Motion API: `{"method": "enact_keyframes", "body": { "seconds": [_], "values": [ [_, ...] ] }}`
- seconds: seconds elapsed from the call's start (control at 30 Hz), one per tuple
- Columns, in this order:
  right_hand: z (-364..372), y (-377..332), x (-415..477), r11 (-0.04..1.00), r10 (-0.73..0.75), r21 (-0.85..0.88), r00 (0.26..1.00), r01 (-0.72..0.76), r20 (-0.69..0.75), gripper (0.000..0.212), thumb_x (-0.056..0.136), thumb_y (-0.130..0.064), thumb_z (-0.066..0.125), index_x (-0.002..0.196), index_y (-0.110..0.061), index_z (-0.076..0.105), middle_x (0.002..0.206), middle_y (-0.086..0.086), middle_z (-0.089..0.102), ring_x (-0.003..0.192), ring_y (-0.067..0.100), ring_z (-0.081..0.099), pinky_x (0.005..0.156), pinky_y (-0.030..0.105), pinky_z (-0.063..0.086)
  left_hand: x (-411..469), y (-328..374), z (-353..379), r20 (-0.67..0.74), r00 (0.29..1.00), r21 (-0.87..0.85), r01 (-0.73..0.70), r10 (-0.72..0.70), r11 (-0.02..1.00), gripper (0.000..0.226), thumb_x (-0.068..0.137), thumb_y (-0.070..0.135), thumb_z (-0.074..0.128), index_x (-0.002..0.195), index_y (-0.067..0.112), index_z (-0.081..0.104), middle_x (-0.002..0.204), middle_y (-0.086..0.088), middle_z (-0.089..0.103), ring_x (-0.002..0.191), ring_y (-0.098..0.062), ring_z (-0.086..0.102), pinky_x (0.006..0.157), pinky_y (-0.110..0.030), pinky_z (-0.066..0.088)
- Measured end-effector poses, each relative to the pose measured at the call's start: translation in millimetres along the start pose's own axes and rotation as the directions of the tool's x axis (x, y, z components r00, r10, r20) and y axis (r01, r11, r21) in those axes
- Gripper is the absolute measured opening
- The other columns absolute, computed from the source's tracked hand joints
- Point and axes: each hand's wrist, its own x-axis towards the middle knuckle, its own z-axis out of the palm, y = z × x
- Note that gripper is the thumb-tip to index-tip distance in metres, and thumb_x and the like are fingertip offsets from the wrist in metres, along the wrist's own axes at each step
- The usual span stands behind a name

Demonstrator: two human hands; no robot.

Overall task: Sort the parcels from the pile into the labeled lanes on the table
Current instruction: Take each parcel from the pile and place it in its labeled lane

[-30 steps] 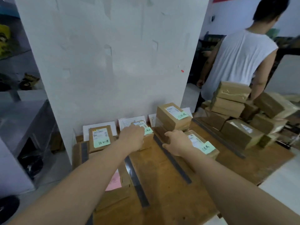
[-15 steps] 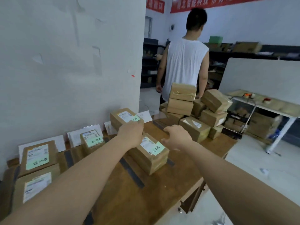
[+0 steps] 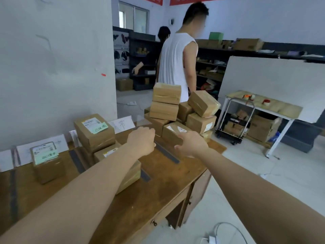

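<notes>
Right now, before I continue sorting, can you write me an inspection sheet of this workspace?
Surface: wooden table, dark tape strips divide the lanes.
Job's things: parcel pile at the far right end; labeled parcels in the lanes; paper signs against the wall.
Clutter: nothing seen.
Hands: left hand seen from the back, grip unclear; right hand open near the front parcel.
Cables: white cable on the floor.
Surroundings: person in white shirt behind the pile; trolley; side table with tape rolls.

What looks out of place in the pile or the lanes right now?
At the top right of the pile, one parcel sits tilted, leaning on the boxes under it, unlike the flat stack beside it. It might slide. The lane parcels lie flat.
</notes>
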Motion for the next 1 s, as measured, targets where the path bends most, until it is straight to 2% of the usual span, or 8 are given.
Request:
{"method": "enact_keyframes", "body": {
  "seconds": [0.17,0.23,0.37,0.47,0.53,0.63,0.8,1.0],
  "values": [
    [7.0,41.7,26.8,1.0,0.016,0.019,1.0,-0.016,-0.003,0.057,0.097,-0.043,0.057,0.148,-0.022,0.044,0.144,0.009,0.05,0.135,0.029,0.044,0.105,0.042,0.046,41.3,26.9,19.9,0.004,1.0,-0.003,-0.023,0.023,1.0,0.026,0.094,0.031,0.058,0.113,0.014,0.055,0.108,-0.005,0.059,0.101,-0.023,0.056,0.078,-0.034,0.05],
    [11.3,56.7,42.2,0.999,0.028,0.017,1.0,-0.028,0.006,0.055,0.097,-0.043,0.058,0.146,-0.023,0.047,0.142,0.009,0.052,0.133,0.029,0.045,0.104,0.042,0.047,60.2,33.9,31.0,0.008,1.0,0.0,-0.028,0.028,1.0,0.025,0.094,0.032,0.058,0.112,0.014,0.055,0.107,-0.005,0.06,0.099,-0.022,0.056,0.076,-0.034,0.049],
    [18.7,85.8,81.7,0.999,0.036,-0.008,0.999,-0.036,0.022,0.052,0.096,-0.044,0.057,0.142,-0.02,0.051,0.138,0.008,0.054,0.129,0.028,0.048,0.103,0.042,0.048,106.1,44.9,56.2,0.015,1.0,-0.015,-0.026,0.027,1.0,0.034,0.093,0.034,0.058,0.121,0.016,0.054,0.114,-0.004,0.06,0.106,-0.023,0.057,0.083,-0.037,0.052],
    [21.2,106.4,115.3,0.999,0.04,-0.01,0.999,-0.04,0.03,0.055,0.096,-0.042,0.058,0.146,-0.021,0.048,0.14,0.008,0.054,0.13,0.028,0.048,0.103,0.042,0.047,143.0,50.0,75.0,0.013,1.0,-0.034,-0.017,0.017,0.999,0.04,0.093,0.036,0.058,0.128,0.018,0.052,0.118,-0.003,0.06,0.108,-0.021,0.057,0.081,-0.034,0.05],
    [23.0,119.8,140.1,0.999,0.047,-0.013,0.998,-0.047,0.037,0.051,0.095,-0.042,0.058,0.141,-0.022,0.053,0.135,0.008,0.056,0.125,0.028,0.05,0.098,0.04,0.049,166.4,52.5,87.1,0.017,1.0,-0.062,-0.002,0.004,0.998,0.041,0.093,0.036,0.058,0.129,0.02,0.051,0.117,-0.002,0.06,0.106,-0.019,0.057,0.076,-0.031,0.048],
    [24.3,134.0,175.2,0.999,0.047,-0.028,0.997,-0.045,0.053,0.045,0.093,-0.044,0.059,0.13,-0.02,0.059,0.126,0.006,0.059,0.117,0.026,0.053,0.085,0.035,0.049,199.0,55.6,98.6,0.018,1.0,-0.086,0.018,-0.016,0.996,0.035,0.093,0.035,0.059,0.125,0.023,0.054,0.115,0.0,0.061,0.103,-0.017,0.058,0.074,-0.028,0.045],
    [19.7,160.2,218.7,0.998,0.055,0.02,0.996,-0.057,0.067,0.045,0.094,-0.042,0.061,0.131,-0.016,0.058,0.127,0.008,0.059,0.118,0.027,0.054,0.097,0.041,0.05,249.3,61.9,102.9,0.076,0.997,-0.069,-0.003,0.008,0.998,0.028,0.093,0.033,0.058,0.116,0.018,0.056,0.111,-0.002,0.06,0.103,-0.019,0.055,0.082,-0.034,0.05],
    [-2.0,193.3,258.3,0.992,0.104,0.066,0.995,-0.104,0.006,0.046,0.095,-0.038,0.057,0.135,-0.015,0.055,0.132,0.012,0.057,0.123,0.031,0.053,0.097,0.042,0.049,302.6,77.3,100.9,0.095,0.995,-0.07,-0.004,0.01,0.998,0.023,0.093,0.033,0.057,0.108,0.016,0.056,0.103,-0.003,0.059,0.094,-0.019,0.054,0.072,-0.033,0.048]
  ]
}}
